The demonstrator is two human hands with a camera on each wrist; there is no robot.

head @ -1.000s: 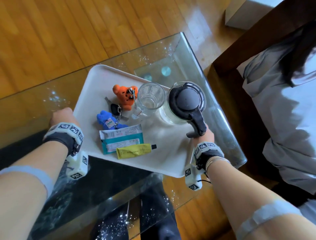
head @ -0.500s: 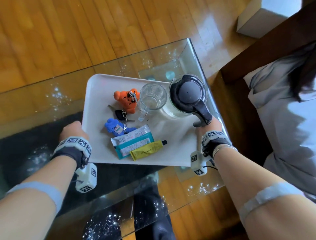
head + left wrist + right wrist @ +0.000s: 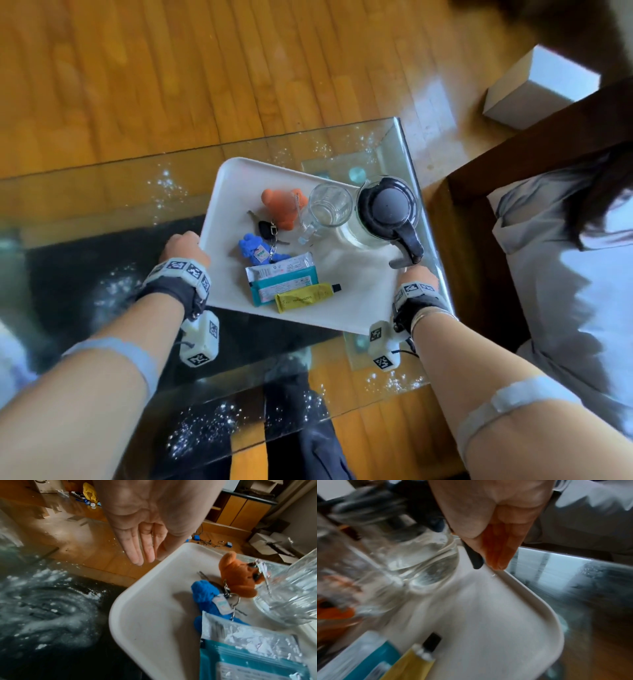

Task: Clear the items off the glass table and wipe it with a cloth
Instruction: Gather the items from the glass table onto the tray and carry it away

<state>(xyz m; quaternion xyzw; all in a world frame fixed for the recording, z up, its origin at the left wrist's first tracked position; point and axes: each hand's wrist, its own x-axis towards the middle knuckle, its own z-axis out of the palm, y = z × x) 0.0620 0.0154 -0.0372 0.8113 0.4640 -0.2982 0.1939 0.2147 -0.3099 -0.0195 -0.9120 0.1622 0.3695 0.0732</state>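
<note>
Tray (image 3: 239,178) between my hands, over glass table (image 3: 102,192). Left hand (image 3: 183,248): fingers straight along rim. Right hand (image 3: 416,275): fingers straight against rim, jug (image 3: 387,209) handle just beside thumb. Carry level, slow; I reckon jug top-heavy.

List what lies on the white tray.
On the tray: orange plush, blue plush, keys, glass mug, lidded glass jug, teal packet, yellow tube. Anything beneath the packet is hidden.

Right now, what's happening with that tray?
A person has the left hand and right hand at the side edges of the white tray, fingers straight. It carries a glass jug, a mug, an orange plush toy, a blue plush toy, a teal packet and a yellow tube. The glass table is speckled white, not wiped.
</note>
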